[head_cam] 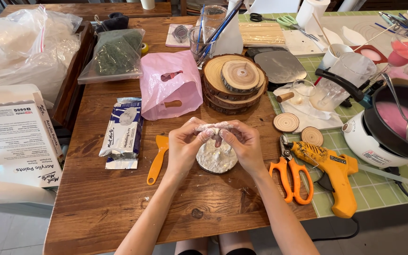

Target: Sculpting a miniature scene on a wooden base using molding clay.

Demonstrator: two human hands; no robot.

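both hands, left hand (183,144) and right hand (243,143), pinch a white clay strip (213,126) (fingertips meeting) above a clay-covered disc (215,160)

blue-white clay packet (121,132), white box (12,141) left

Two hands (213,144), two small wood discs (286,122), one glue gun (329,167), perhaps four stacked wood slices (233,85).
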